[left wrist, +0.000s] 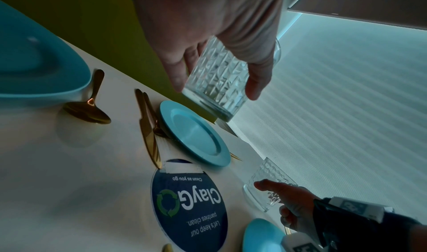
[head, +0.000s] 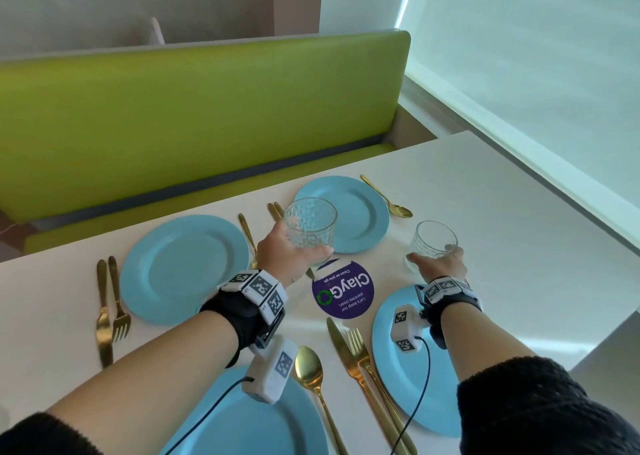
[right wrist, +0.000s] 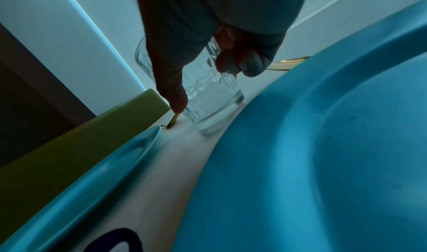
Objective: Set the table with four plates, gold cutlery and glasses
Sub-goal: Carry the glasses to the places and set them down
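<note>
Your left hand (head: 284, 246) wraps a cut glass (head: 310, 222), held clear above the bench (head: 502, 233), between the two far plates. Your right hand (head: 441, 264) pinches a second glass (head: 433, 243) low by the near-right plate (head: 408, 375); looks about seated. Plates and gold cutlery (head: 363, 361) are down, so you're on glasses. Next: lower the left one upright beside the far-right plate (head: 346, 212), w/o clipping the cutlery.
</note>
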